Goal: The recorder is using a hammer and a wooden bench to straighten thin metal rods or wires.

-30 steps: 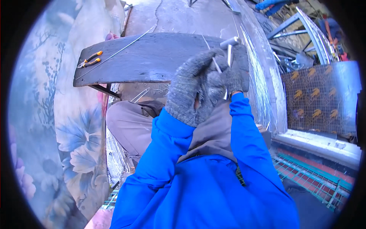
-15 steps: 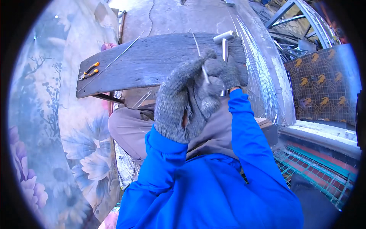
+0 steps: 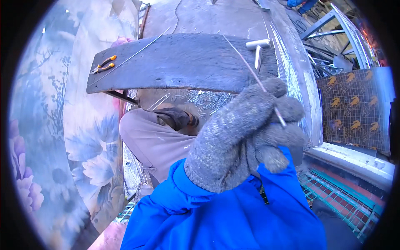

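Note:
My left hand (image 3: 233,146), in a thick grey knitted glove, is closed around a thin metal rod (image 3: 245,60). The rod slants from the far edge of the dark wooden bench (image 3: 166,62) down through the fingers, and its near end pokes out beside them. Behind that hand, over my lap, my right hand (image 3: 296,139) is almost wholly hidden; only a blurred bit of grey glove shows above the blue sleeve, its fingers not visible. A silver T-shaped metal hammer (image 3: 258,45) lies at the bench's right end, beyond both hands.
Pliers with orange and black handles (image 3: 104,66) lie on the bench's left end beside another thin rod (image 3: 141,49). Many short metal pieces (image 3: 204,99) litter the floor below. Long thin wires (image 3: 287,75) lie right of the bench. A floral cloth (image 3: 54,125) hangs at left.
My left hand has come nearer and to the right with the rod. My right hand, beside the hammer's handle before, has drawn back towards me, away from the hammer.

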{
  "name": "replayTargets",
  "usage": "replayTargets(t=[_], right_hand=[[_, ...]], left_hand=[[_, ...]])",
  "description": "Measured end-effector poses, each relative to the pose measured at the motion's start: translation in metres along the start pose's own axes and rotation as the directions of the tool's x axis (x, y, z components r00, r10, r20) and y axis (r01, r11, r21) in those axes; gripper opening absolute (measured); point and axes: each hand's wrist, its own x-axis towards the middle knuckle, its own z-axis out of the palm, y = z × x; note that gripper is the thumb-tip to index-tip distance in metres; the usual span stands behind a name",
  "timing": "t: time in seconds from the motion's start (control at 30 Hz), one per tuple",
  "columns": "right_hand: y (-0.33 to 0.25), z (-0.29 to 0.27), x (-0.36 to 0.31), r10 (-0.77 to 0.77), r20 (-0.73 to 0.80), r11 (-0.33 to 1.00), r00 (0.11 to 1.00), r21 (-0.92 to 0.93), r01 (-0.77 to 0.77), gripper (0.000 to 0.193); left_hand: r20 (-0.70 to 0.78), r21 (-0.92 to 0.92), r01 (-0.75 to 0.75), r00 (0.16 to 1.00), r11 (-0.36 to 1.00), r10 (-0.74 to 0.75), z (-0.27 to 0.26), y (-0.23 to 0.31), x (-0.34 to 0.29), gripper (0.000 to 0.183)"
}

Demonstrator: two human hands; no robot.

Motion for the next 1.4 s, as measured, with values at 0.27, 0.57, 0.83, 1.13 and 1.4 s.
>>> replayTargets(t=[0.27, 0.57, 0.83, 1.13, 1.4], right_hand=[[-0.009, 0.016, -0.003, 0.023, 0.113, 0.991, 0.993, 0.13, -0.037, 0.038], [-0.009, 0.012, -0.004, 0.078, 0.182, 0.959, 0.98, 0.256, -0.124, 0.036], [-0.006, 0.003, -0.003, 0.133, 0.225, 0.908, 0.965, 0.363, -0.21, 0.033], [-0.015, -0.013, -0.005, 0.191, 0.248, 0.832, 0.95, 0.472, -0.291, 0.031], [-0.01, -0.02, -0.006, 0.203, 0.229, 0.835, 0.952, 0.467, -0.291, 0.026]], left_hand=[[0.024, 0.084, -0.038, 0.999, 0.996, 0.036, 0.011, -0.01, -0.005, 0.03], [0.054, 0.179, -0.007, 0.999, 0.984, -0.003, 0.027, -0.009, -0.01, 0.029], [0.028, 0.168, 0.008, 1.0, 0.986, -0.013, 0.024, -0.012, -0.006, 0.028], [-0.004, 0.159, 0.049, 0.999, 0.986, -0.049, 0.022, -0.013, -0.007, 0.026], [-0.032, 0.127, 0.06, 0.998, 0.99, -0.057, 0.018, -0.01, -0.01, 0.024]])
